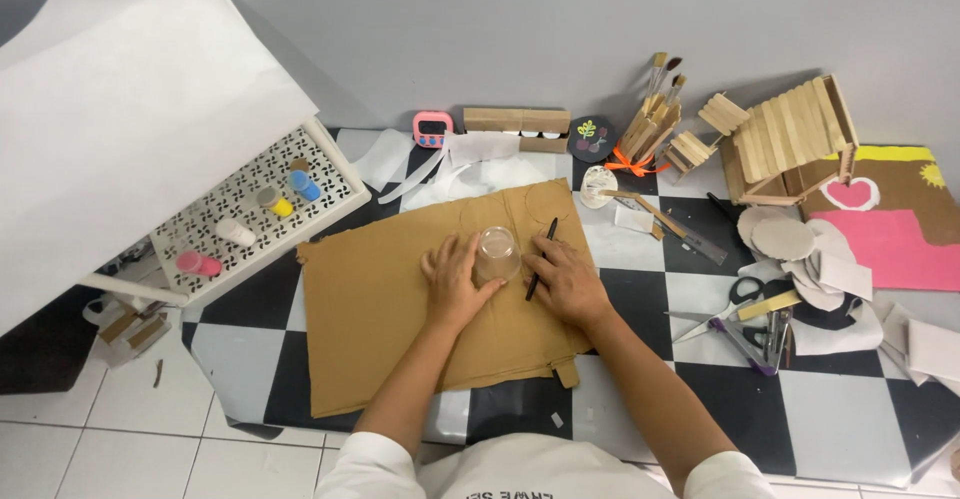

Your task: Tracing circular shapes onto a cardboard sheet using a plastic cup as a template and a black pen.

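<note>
A clear plastic cup point(497, 253) stands upside down on a large brown cardboard sheet point(390, 309). My left hand point(455, 281) presses against the cup's left side and holds it in place. Just right of the cup, my right hand point(565, 281) grips a black pen point(541, 257) with its tip down on the cardboard. Faint traced circles show on the cardboard beyond the cup.
A black-and-white checkered table point(820, 399) carries scissors point(722, 307), cardboard discs point(780, 237), a popsicle-stick house point(790, 139), a brush holder point(650, 124), a pink timer point(433, 129) and a pink-and-brown painted board point(890, 229). At left, a white perforated tray point(240, 249) holds small paint bottles.
</note>
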